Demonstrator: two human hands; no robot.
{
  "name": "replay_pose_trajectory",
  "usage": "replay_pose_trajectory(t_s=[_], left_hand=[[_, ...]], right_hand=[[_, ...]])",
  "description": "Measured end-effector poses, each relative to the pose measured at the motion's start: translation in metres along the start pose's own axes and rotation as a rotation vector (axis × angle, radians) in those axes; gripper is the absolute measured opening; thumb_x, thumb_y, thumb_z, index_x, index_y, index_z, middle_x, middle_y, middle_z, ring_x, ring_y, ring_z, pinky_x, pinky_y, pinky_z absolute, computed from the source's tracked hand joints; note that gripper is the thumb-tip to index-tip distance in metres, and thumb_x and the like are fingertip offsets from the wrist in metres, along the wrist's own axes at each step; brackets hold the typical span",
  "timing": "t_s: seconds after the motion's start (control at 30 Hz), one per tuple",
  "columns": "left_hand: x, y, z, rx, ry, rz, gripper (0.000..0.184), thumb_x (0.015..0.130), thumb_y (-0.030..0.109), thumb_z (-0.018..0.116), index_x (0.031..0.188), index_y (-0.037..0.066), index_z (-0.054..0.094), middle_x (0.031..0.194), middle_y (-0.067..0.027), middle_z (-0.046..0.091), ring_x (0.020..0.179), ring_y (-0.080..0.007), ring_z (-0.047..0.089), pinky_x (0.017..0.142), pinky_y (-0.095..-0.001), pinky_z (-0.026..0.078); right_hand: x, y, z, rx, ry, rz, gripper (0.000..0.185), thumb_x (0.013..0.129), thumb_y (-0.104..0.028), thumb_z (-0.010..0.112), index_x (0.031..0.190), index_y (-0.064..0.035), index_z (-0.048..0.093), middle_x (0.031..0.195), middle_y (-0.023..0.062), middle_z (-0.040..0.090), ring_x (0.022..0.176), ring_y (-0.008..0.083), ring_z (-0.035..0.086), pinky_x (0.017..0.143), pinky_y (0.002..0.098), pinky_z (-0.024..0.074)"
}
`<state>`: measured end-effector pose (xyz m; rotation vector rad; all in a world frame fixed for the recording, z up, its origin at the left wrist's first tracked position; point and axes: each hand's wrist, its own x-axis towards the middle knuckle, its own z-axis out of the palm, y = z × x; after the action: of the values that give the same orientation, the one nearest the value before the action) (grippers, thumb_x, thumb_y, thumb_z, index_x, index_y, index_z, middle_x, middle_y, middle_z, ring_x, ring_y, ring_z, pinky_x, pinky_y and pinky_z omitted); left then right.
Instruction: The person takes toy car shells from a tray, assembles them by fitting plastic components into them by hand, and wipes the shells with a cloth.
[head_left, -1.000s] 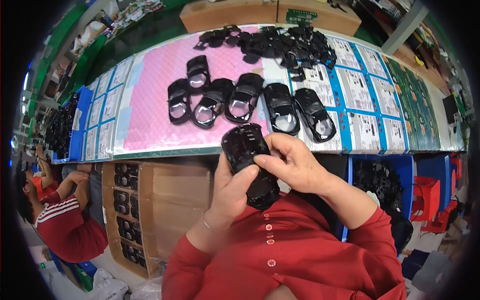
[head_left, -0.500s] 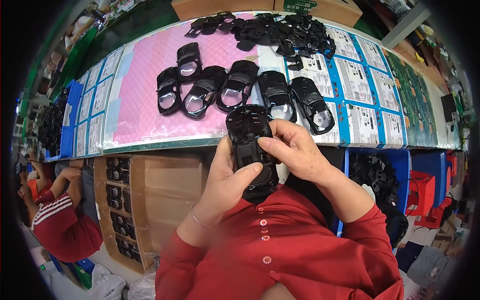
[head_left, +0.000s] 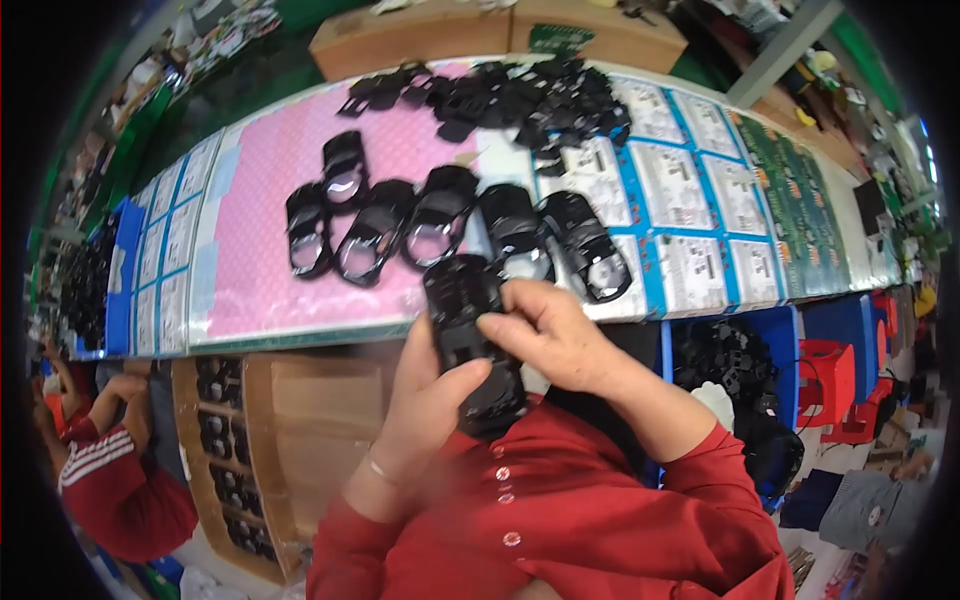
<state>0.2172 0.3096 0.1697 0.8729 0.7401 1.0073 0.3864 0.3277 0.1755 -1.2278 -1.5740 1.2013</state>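
Note:
A black car-shaped shell lies between both hands, its inner side facing up, just in front of the table edge. My left hand is closed around its left side, thumb on the lower part. My right hand grips the right side, its thumb pressing on the middle. Beyond the hands, several glossy black car bodies with clear windows rest on the table. A heap of small black parts lies at the table's far side.
An open cardboard box holding rows of black pieces stands at lower left. Blue bins of black parts are at right and far left. A person in a red top sits at left. Red stools stand at right.
The camera view has shifted. Both hands keep their hold on the black shell, which tilted to show its inner side more fully, and the right thumb rests on its middle.

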Motion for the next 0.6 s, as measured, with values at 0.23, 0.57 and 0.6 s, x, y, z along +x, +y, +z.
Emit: replay_pose_trajectory(t_s=[0.23, 0.57, 0.6], left_hand=[[0.008, 0.002, -0.003, -0.184, 0.061, 0.052, 0.044, 0.084, 0.006, 0.056, 0.125, 0.002, 0.042, 0.114, -0.0124, 0.057, 0.105, -0.022, 0.058, 0.093, -0.0355, 0.047], [0.005, 0.009, 0.0, -0.097, 0.176, 0.146, 0.042, 0.085, -0.008, 0.051, 0.124, 0.004, 0.042, 0.104, -0.0065, 0.059, 0.09, -0.0133, 0.06, 0.08, -0.0273, 0.05], [0.004, 0.009, 0.0, -0.093, 0.169, 0.15, 0.042, 0.085, -0.008, 0.051, 0.124, 0.004, 0.041, 0.103, -0.0063, 0.059, 0.09, -0.0127, 0.06, 0.079, -0.0268, 0.05]], right_hand=[[-0.004, -0.01, -0.017, -0.171, 0.082, -0.201, 0.027, 0.081, -0.017, 0.067, 0.098, 0.0001, 0.055, 0.088, 0.0126, 0.056, 0.062, 0.0186, 0.055, 0.056, 0.0318, 0.0429], [-0.025, -0.017, 0.004, -0.708, -0.085, -0.759, 0.034, 0.069, -0.025, 0.073, 0.098, -0.0098, 0.066, 0.105, 0.0022, 0.057, 0.1, 0.021, 0.054, 0.091, 0.0421, 0.0388], [-0.026, -0.016, 0.004, -0.707, -0.085, -0.761, 0.034, 0.069, -0.025, 0.073, 0.098, -0.0098, 0.066, 0.105, 0.0022, 0.057, 0.1, 0.021, 0.054, 0.091, 0.0421, 0.0388]])
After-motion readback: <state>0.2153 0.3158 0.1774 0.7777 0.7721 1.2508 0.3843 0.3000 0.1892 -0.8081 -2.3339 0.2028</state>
